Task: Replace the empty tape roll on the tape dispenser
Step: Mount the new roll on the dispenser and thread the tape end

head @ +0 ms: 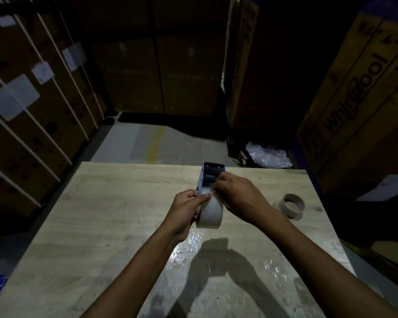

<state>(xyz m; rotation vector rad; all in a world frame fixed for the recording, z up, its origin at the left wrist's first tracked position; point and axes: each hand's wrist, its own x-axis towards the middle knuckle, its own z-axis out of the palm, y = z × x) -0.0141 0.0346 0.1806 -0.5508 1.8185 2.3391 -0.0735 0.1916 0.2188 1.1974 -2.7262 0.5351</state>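
Overhead, full whitish tape roll [210, 212] on dispenser [210, 174]

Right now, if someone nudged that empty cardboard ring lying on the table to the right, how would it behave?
The empty cardboard ring looks thin-walled and hollow, so it is probably very light and would slide easily on the smooth wooden table. It seems to rest on its flat end, so rolling is unlikely unless tipped. Squeezed hard, it might dent.

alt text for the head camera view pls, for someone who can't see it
Two bare hands hold a tape dispenser with a full tape roll above a wooden table: the left hand grips the roll, the right hand pinches at its top. An empty core lies on the table to the right, cardboard boxes around.
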